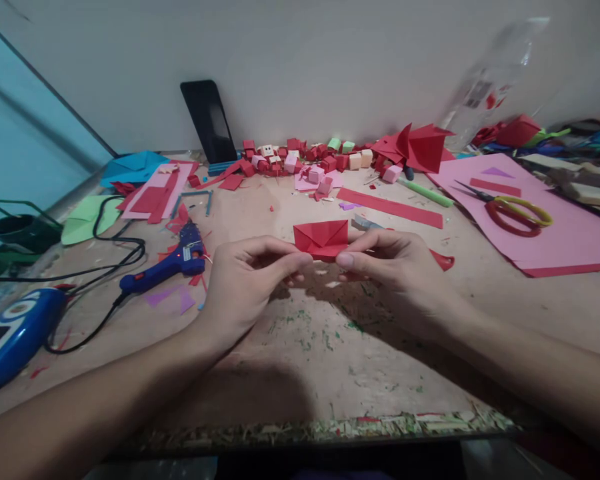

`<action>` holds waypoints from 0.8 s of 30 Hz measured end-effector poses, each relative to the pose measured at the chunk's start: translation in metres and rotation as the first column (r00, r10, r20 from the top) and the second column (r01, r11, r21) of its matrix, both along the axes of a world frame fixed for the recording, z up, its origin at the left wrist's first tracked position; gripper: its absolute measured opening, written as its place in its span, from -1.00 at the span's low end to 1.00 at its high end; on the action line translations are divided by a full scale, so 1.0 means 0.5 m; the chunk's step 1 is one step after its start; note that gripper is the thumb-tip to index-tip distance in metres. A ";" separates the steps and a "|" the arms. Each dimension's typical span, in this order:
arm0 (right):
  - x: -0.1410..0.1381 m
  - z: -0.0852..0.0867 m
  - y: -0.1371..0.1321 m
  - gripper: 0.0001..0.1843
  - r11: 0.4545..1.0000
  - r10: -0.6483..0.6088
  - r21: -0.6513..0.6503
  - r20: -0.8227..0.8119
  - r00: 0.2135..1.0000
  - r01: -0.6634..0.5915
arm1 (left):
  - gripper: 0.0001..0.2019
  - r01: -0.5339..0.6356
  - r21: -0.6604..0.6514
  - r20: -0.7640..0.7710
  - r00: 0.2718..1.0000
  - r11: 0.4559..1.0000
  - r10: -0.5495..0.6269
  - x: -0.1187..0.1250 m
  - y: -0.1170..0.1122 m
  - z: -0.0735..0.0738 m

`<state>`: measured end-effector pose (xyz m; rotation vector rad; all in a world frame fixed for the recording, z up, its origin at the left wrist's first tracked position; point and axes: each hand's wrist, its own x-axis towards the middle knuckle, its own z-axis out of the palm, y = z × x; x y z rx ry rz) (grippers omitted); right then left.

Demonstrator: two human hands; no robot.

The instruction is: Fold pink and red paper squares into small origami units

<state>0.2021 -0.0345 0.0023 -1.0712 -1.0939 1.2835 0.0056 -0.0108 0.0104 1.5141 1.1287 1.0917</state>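
Note:
A small folded red paper piece [321, 237], creased like an envelope, is held up above the table between my two hands. My left hand [260, 273] pinches its lower left corner between thumb and fingers. At the lower right corner, my right hand [393, 260] grips it the same way. Behind my right hand lies a knife with a red handle [443, 260]; its grey blade [364, 223] shows beyond my fingers, and the middle is hidden. A red paper strip [390, 208] rests on the table past the hands.
A blue glue gun [167, 263] with a black cord lies left. Scissors [513, 210] rest on pink paper [570, 233] at right. Small paper cubes [329, 163] line the wall beside a propped phone [209, 121]. A plastic bottle [493, 87] leans back right.

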 end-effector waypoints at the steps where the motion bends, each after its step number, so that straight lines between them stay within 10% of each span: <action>1: -0.001 0.001 -0.001 -0.69 1.000 -0.005 -0.002 0.021 1.000 0.005 | -0.87 -0.001 -0.001 0.002 1.000 1.000 0.001 0.000 -0.002 0.001; 18: -0.010 -0.003 -0.015 -0.68 0.988 -0.095 0.128 0.068 0.993 0.086 | -0.56 0.144 -0.139 0.233 0.966 0.980 -0.109 0.004 -0.004 -0.009; 24: -0.008 -0.002 -0.009 -0.58 0.998 -0.030 0.051 -0.050 0.998 0.032 | -0.83 0.162 -0.152 0.145 0.979 0.975 -0.140 0.004 -0.009 -0.007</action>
